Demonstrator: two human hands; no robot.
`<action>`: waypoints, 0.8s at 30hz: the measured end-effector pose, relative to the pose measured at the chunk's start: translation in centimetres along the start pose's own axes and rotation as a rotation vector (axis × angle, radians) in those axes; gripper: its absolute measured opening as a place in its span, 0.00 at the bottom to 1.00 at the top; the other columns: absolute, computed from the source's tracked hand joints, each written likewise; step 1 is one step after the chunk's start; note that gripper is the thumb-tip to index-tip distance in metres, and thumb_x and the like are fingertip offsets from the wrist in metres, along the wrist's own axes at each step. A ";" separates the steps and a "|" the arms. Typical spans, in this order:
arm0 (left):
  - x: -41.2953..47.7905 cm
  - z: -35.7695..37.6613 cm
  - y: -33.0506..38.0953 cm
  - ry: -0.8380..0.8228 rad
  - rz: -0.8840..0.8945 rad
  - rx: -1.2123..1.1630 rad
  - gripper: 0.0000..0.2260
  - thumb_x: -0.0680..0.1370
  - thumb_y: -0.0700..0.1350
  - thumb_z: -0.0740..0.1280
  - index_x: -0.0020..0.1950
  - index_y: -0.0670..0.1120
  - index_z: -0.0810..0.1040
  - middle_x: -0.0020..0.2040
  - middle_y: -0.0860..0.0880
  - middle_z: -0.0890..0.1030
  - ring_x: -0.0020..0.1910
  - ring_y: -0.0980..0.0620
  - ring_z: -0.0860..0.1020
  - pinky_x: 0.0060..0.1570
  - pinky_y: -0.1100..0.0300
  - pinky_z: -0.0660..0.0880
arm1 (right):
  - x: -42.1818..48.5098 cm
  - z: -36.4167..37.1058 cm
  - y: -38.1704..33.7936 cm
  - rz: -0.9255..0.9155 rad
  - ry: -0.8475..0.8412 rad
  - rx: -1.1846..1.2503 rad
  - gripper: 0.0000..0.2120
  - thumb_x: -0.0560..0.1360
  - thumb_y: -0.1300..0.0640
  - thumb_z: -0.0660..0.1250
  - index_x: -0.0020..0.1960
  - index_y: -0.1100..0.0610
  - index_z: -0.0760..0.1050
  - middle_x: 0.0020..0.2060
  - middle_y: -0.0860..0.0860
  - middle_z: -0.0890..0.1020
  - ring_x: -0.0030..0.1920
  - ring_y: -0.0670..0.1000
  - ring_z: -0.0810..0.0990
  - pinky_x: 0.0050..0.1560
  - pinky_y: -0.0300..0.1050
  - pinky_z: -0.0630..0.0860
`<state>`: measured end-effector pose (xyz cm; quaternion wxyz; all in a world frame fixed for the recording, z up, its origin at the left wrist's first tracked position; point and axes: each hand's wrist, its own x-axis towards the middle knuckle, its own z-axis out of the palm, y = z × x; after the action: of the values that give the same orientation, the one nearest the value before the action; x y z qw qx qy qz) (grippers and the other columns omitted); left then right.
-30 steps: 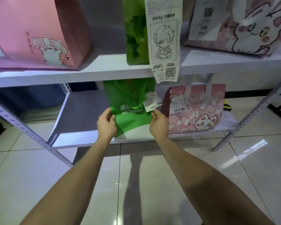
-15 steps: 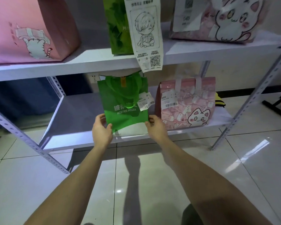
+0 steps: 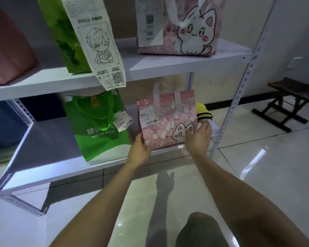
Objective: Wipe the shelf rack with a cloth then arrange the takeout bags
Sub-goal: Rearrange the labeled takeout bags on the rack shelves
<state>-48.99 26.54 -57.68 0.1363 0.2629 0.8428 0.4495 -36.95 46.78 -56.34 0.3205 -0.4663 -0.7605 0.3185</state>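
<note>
A small pink cat-print takeout bag (image 3: 168,120) stands upright on the lower white shelf (image 3: 43,139). My left hand (image 3: 139,150) grips its lower left corner and my right hand (image 3: 198,135) holds its right side. Left of it, a green Mister Pizza bag (image 3: 100,132) stands upright by itself on the same shelf. On the upper shelf (image 3: 168,66) are a pink bag (image 3: 7,50) at the left, a green bag (image 3: 66,36) with a long receipt (image 3: 98,49) hanging over the edge, and a large pink cat bag (image 3: 185,25).
A yellow cloth (image 3: 202,112) lies on the lower shelf behind the small pink bag. A perforated metal upright (image 3: 239,97) bounds the rack on the right. A dark folding stool (image 3: 291,100) stands on the glossy tiled floor beyond. My knee (image 3: 200,229) shows below.
Both hands let go of the green Mister Pizza bag and moved right to take hold of the small pink cat bag. The view has shifted rightward.
</note>
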 end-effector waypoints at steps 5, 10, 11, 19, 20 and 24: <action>1.4 1.1 0.1 0.042 -0.072 0.027 0.21 0.85 0.46 0.70 0.77 0.44 0.73 0.71 0.43 0.82 0.68 0.39 0.81 0.67 0.47 0.78 | 3.7 -0.8 0.5 0.082 -0.286 0.086 0.29 0.81 0.54 0.71 0.77 0.60 0.66 0.71 0.58 0.78 0.70 0.63 0.77 0.69 0.61 0.75; -1.3 1.0 -0.3 0.114 -0.096 0.022 0.14 0.84 0.47 0.72 0.67 0.44 0.78 0.61 0.44 0.86 0.58 0.41 0.84 0.56 0.48 0.81 | -0.3 -2.4 3.2 0.051 -0.091 0.101 0.10 0.87 0.50 0.60 0.56 0.57 0.73 0.54 0.56 0.78 0.52 0.60 0.80 0.54 0.59 0.79; -2.0 1.0 -0.4 0.113 -0.098 0.007 0.14 0.84 0.47 0.71 0.68 0.45 0.78 0.62 0.45 0.86 0.57 0.42 0.85 0.54 0.50 0.80 | -1.5 -2.7 3.9 0.041 -0.065 0.126 0.08 0.86 0.52 0.60 0.53 0.56 0.72 0.51 0.54 0.78 0.50 0.59 0.79 0.52 0.58 0.79; -9.1 -0.9 -2.3 0.106 -0.069 -0.089 0.14 0.83 0.44 0.70 0.68 0.53 0.81 0.59 0.55 0.87 0.55 0.53 0.86 0.58 0.48 0.83 | -11.8 -5.3 5.6 0.017 0.027 0.243 0.06 0.85 0.55 0.60 0.50 0.46 0.69 0.44 0.48 0.80 0.45 0.52 0.80 0.44 0.54 0.79; -10.0 -1.5 -3.1 0.090 -0.075 -0.088 0.13 0.83 0.44 0.71 0.67 0.54 0.82 0.59 0.55 0.88 0.55 0.53 0.86 0.58 0.47 0.84 | -13.0 -5.3 6.0 0.016 0.016 0.242 0.06 0.86 0.55 0.60 0.51 0.48 0.69 0.44 0.49 0.80 0.45 0.53 0.80 0.45 0.55 0.79; -13.6 -4.5 -6.7 0.014 -0.130 -0.070 0.14 0.81 0.41 0.72 0.64 0.55 0.84 0.58 0.53 0.89 0.53 0.49 0.88 0.54 0.42 0.86 | -18.4 -4.1 6.8 0.020 -0.039 0.220 0.05 0.85 0.57 0.61 0.51 0.49 0.68 0.45 0.49 0.78 0.46 0.53 0.79 0.46 0.57 0.80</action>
<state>-42.03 12.71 -60.84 0.1687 0.1995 0.8427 0.4708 -23.70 33.23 -62.77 0.3517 -0.4296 -0.7223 0.4124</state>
